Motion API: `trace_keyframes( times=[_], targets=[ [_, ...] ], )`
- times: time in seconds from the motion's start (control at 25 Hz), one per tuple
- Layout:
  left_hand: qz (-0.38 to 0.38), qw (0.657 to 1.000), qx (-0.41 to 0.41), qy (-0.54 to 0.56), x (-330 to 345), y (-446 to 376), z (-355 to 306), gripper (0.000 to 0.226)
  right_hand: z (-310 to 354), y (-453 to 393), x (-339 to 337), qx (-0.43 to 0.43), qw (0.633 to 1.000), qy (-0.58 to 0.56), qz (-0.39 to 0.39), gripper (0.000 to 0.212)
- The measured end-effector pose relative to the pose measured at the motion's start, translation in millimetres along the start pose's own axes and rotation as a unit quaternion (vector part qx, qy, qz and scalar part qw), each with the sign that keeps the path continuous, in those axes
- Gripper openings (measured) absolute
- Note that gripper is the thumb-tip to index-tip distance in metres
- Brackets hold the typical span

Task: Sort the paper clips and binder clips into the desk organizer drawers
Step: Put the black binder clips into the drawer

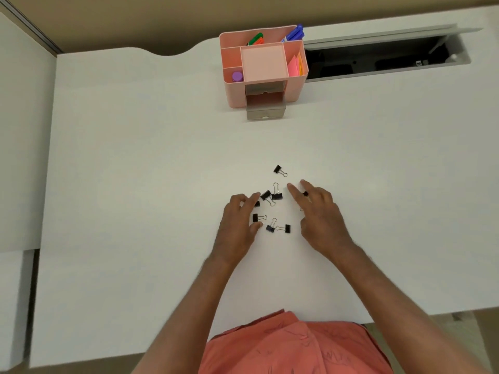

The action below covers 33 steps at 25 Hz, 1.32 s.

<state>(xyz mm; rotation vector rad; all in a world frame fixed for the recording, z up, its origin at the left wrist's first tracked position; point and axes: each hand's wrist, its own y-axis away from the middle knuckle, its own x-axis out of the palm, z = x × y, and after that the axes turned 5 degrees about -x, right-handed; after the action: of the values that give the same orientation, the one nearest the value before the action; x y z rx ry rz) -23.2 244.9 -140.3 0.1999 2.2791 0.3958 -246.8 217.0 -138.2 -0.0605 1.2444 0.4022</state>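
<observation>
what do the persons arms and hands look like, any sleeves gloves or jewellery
Both forearms are bare, with no sleeves reaching them. The left hand and right hand wear no gloves, and no watch, ring or bracelet shows. The only clothing in view is a salmon-coloured shirt with a faint darker pattern at the bottom of the picture.

White desk (pixel 135 184), matte, evenly lit, no hard shadows. Far edge curved, dipping inward well left of and beyond the hands. Open cable hatch (pixel 383 60) set into far right of desktop, well beyond the right hand; grey lid (pixel 391 33) tilted up behind, dark cavity below. Tan wall (pixel 135 20) behind desk. White panel (pixel 24 130) abutting left side, grey rail (pixel 29 25) along its top edge. Strip of tan floor (pixel 480 336) visible at near right, below desk edge.
</observation>
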Motion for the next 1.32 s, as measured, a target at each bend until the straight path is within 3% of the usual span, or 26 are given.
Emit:
trace_keyframes(
  times=[0.12,0.36,0.64,0.8,0.92,1.04,1.2,1.24,1.32],
  targets=[
    [0.011,0.999,-0.013,-0.042,-8,-3,-10,0.051,1,3,5,-0.012,1.000,0.023,-0.005,0.078],
    [-0.012,0.999,-0.028,-0.042,-9,-2,-16,0.019,0,8,-7,0.004,0.998,-0.060,-0.028,0.054],
    [-0.025,0.994,-0.035,-0.104,2,3,-28,0.018,-2,0,-22,0.059,0.987,-0.146,0.025,0.031],
    [-0.041,0.994,-0.036,-0.099,7,5,-31,0.028,-4,-1,-28,0.101,0.968,-0.226,0.049,0.019],
    [-0.021,0.995,-0.037,-0.089,7,6,-28,0.041,-4,1,-28,0.099,0.969,-0.221,0.043,0.020],
    [-0.023,0.996,-0.041,-0.072,5,3,-22,0.032,-5,0,-29,0.109,0.963,-0.244,0.039,0.025],
    [-0.032,0.997,-0.028,-0.066,6,2,-21,0.024,-5,0,-37,0.215,0.895,-0.392,0.011,0.019],
    [-0.033,0.997,-0.025,-0.069,6,2,-22,0.022,-6,1,-38,0.227,0.889,-0.398,-0.001,0.020],
    [-0.035,0.996,-0.022,-0.076,5,3,-25,0.018,-9,7,-41,0.219,0.912,-0.347,-0.009,0.020]
  ],
)
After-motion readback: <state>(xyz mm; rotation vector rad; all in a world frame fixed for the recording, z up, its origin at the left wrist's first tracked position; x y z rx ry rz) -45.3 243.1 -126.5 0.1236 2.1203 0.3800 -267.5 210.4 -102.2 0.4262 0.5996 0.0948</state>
